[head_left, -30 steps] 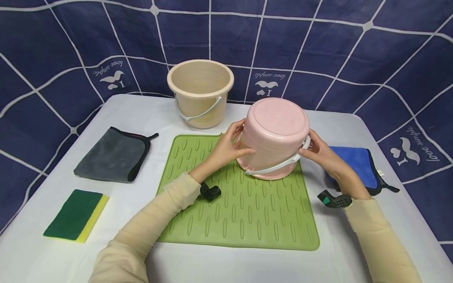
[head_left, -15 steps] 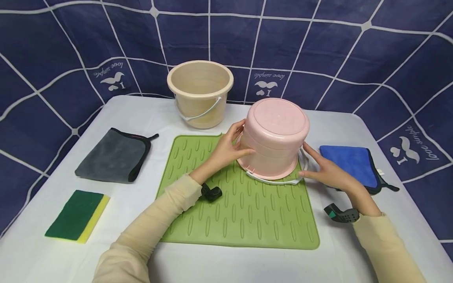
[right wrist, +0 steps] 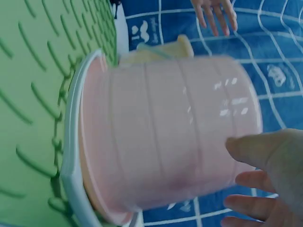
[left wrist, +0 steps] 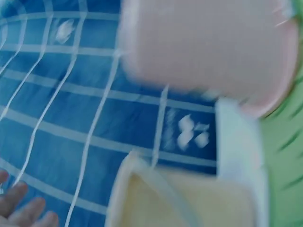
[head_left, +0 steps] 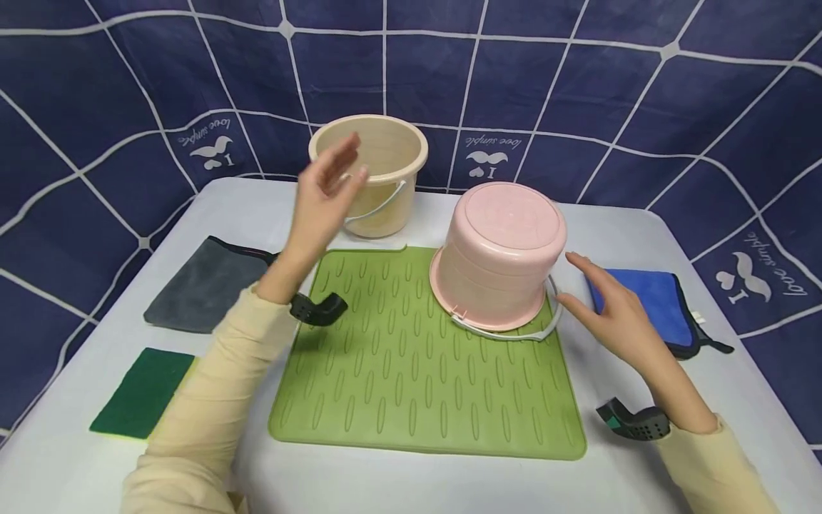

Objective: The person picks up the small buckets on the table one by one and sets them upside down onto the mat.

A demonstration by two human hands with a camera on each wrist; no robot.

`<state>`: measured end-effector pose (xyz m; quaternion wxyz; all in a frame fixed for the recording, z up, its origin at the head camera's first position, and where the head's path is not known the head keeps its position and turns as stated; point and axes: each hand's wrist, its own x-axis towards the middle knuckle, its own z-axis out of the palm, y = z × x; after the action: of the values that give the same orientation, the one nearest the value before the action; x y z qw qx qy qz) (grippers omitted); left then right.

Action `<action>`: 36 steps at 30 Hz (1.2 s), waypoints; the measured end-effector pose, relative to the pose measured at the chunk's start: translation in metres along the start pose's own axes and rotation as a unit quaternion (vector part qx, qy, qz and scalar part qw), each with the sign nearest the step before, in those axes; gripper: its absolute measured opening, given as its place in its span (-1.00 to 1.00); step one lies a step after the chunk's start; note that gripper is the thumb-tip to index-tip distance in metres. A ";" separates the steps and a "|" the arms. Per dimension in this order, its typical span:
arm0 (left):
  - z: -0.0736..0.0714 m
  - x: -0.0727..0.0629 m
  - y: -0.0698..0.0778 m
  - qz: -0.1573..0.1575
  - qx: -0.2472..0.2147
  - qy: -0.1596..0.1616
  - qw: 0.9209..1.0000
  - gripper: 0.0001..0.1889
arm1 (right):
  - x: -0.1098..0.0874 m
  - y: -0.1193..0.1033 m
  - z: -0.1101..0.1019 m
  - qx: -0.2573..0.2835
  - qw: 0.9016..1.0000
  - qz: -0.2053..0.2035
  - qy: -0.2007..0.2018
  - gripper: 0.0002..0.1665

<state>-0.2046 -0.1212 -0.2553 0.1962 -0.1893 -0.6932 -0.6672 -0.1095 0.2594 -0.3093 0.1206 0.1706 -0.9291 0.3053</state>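
Observation:
A pink bucket stands upside down on the green ridged mat, its white handle lying around the rim on the mat. My right hand is beside the bucket's right side, fingers spread and holding nothing; in the right wrist view its thumb overlaps the bucket wall. My left hand is raised in the air, fingers loosely bent and apart, in front of the beige bucket. That bucket stands upright at the back, its handle hanging down. The left wrist view is blurred.
A grey cloth and a green and yellow sponge lie on the white table at the left, partly covered by my left arm. A folded blue cloth lies at the right. A dark blue tiled-pattern curtain hangs behind.
My right hand has lowered the white handle and let go of it. The left hand has left the pink bucket and moved up and left. The pink bucket stays in place.

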 end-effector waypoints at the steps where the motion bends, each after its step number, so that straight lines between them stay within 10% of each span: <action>1: -0.010 0.009 0.004 -0.013 0.002 0.023 1.000 -0.52 | -0.002 -0.004 0.000 -0.004 1.000 -0.014 0.020 -0.29; 4: -0.036 0.034 0.004 -0.123 0.021 0.068 0.990 -0.45 | -0.007 -0.019 -0.002 -0.010 0.996 -0.055 0.075 -0.37; 7: -0.053 0.050 -0.010 -0.271 0.047 0.067 0.959 -0.31 | -0.008 -0.036 0.000 0.005 0.990 -0.098 0.105 -0.43; 11: -0.061 0.057 -0.036 -0.360 0.026 0.071 0.930 -0.21 | -0.006 -0.056 0.013 0.053 0.984 -0.145 0.093 -0.42; 27: -0.055 0.041 -0.050 -0.341 -0.132 0.104 0.925 -0.37 | 0.026 -0.093 0.077 0.220 0.957 -0.185 -0.031 -0.41; 36: -0.056 0.017 -0.046 -0.305 -0.142 0.105 0.936 -0.29 | 0.060 -0.110 0.099 0.332 0.934 -0.102 -0.079 -0.28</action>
<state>-0.2424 -0.1786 -0.2837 0.0261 0.0759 -0.5912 -0.8025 -0.1330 0.1012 -0.3094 0.0133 0.3184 -0.7589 0.5679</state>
